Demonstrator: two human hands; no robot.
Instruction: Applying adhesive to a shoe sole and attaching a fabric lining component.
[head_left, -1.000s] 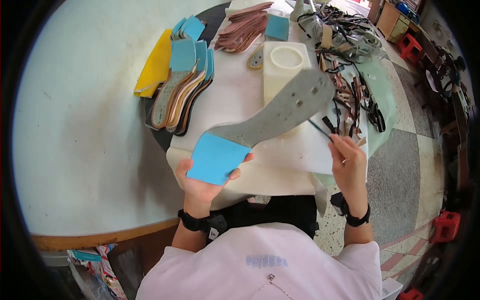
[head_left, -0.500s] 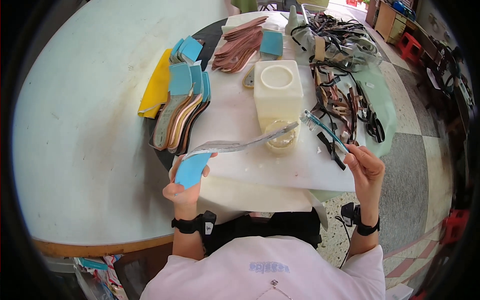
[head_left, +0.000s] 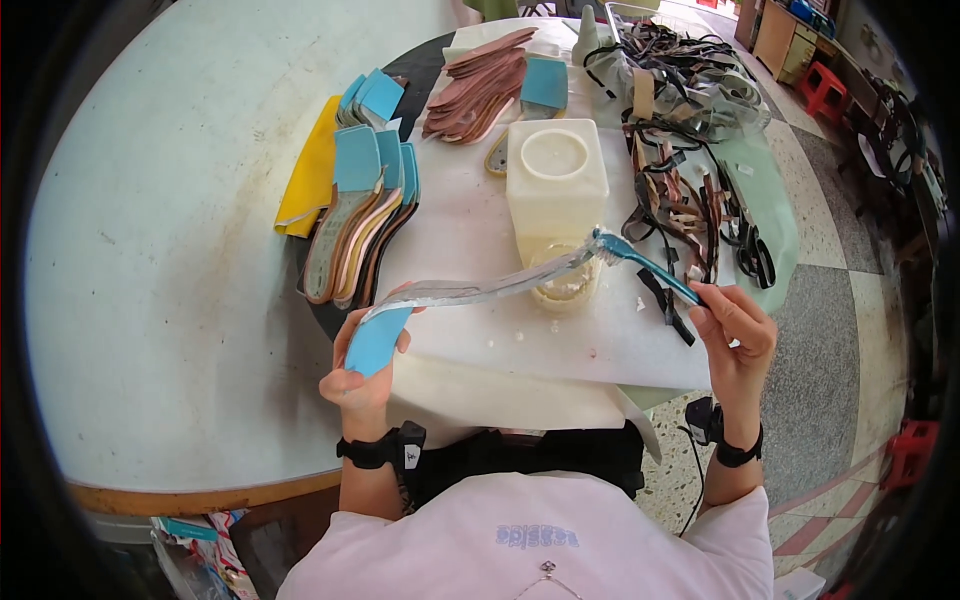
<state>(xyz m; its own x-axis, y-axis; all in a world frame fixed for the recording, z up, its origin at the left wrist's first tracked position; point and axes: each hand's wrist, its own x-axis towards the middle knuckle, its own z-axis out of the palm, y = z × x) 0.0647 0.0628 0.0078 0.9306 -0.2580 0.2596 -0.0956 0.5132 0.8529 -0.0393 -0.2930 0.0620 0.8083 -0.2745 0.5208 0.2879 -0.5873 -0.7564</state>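
My left hand point(head_left: 357, 392) grips a shoe insole point(head_left: 470, 290) by its blue heel end, fingers and thumb wrapped round it. The insole is seen nearly edge-on, its long grey strip reaching right toward my other hand. My right hand point(head_left: 738, 325) pinches the handle end of a blue toothbrush point(head_left: 652, 268). The brush head, with whitish stuff on it, meets the far tip of the insole. Below that tip stands a milky plastic container point(head_left: 556, 215) with a round opening at its near side, partly hidden by the insole; pale stuff shows inside.
Several insoles with blue heels point(head_left: 360, 160) lie stacked at left on yellow sheet material point(head_left: 305, 180). Pinkish-brown insoles point(head_left: 475, 90) are fanned out behind. Dark strips and scraps point(head_left: 680, 200) cover the right side, with a filled basket point(head_left: 675, 75) beyond. White sheeting point(head_left: 450, 340) covers the table.
The toothbrush head has moved slightly left and down onto the insole's tip, its bristles turned toward it. My left hand has shifted slightly left with the insole.
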